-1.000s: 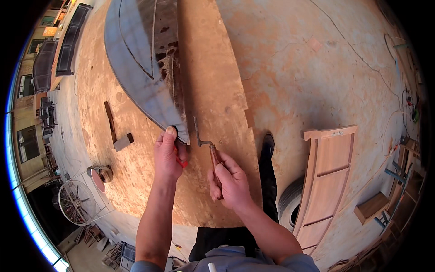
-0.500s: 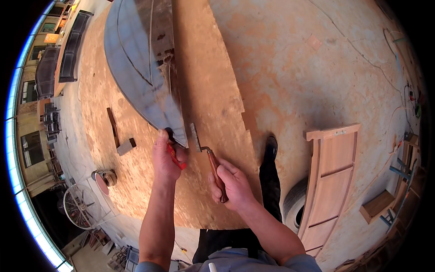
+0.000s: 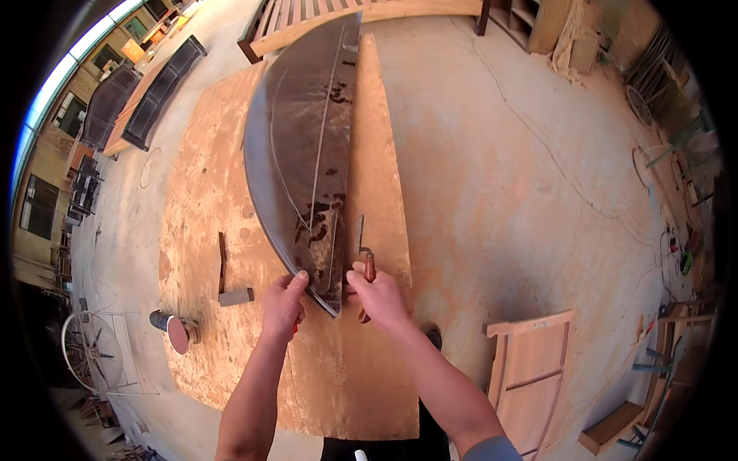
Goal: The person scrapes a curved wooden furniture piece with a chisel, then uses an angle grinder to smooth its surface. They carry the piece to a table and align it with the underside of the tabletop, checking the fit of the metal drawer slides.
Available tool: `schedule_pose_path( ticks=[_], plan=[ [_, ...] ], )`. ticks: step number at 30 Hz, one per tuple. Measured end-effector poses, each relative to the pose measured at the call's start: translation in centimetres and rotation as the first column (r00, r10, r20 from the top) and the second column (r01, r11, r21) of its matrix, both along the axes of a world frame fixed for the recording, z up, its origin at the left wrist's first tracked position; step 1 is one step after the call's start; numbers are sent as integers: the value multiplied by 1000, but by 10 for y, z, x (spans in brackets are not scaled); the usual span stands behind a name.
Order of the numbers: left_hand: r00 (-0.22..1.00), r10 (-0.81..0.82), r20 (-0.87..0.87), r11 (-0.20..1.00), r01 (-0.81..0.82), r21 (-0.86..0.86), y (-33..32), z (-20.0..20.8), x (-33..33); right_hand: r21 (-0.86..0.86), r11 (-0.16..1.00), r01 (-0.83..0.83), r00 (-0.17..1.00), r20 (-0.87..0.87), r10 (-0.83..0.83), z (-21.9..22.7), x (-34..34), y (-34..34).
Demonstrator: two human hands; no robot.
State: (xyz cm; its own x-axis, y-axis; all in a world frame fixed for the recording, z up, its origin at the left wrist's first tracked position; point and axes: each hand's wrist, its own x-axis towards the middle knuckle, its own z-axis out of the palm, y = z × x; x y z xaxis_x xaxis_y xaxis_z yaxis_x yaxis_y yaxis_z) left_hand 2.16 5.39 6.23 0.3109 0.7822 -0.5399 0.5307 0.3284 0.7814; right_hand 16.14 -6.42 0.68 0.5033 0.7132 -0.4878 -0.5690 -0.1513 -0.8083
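A dark half-moon panel [image 3: 304, 146] with a curved left edge and a straight right edge lies on the plywood worktop [image 3: 207, 177]. At its near, narrow end, my left hand [image 3: 284, 309] is closed, with the thumb at the curved edge. Only a bit of a red-handled object [image 3: 295, 329] shows from that hand; the rest is hidden. On the straight side, my right hand [image 3: 382, 300] grips a wooden-handled tool [image 3: 370, 269] with a cranked metal neck and a narrow bar pointing away from me. Its fingers are close to the panel's straight edge; contact cannot be told.
A grey block [image 3: 236, 296], a dark strip [image 3: 222, 257] and a round-padded tool [image 3: 178, 335] lie left on the worktop. A large fan [image 3: 91, 349] stands beyond. A framed wooden panel [image 3: 530, 376] is at right; a slatted bed frame [image 3: 369, 11] is at the far side.
My view has shifted, showing more of the far room. My right hand and its tool have come nearer the panel's narrow end, and the red-handled object in my left hand is now mostly hidden.
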Motion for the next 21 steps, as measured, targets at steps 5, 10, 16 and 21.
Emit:
schedule_pose_path(
  ticks=[5, 10, 16, 21],
  plan=[
    [999, -31, 8, 993, 32, -116, 5, -3, 1, -110, 992, -60, 988, 135, 75, -16, 5, 33],
    [998, -58, -5, 983, 56, -176, 5, 4, 3, -223, 968, -112, 987, 88, 135, 10, 7, 40],
    [998, 16, 59, 985, -6, -174, -11, -12, 11, -183, 981, -57, 989, 124, 81, 7, 3, 38],
    [991, 89, 99, 971, -64, -230, -46, -6, 16, -205, 973, -104, 981, 141, 134, 16, 17, 6]
  ],
)
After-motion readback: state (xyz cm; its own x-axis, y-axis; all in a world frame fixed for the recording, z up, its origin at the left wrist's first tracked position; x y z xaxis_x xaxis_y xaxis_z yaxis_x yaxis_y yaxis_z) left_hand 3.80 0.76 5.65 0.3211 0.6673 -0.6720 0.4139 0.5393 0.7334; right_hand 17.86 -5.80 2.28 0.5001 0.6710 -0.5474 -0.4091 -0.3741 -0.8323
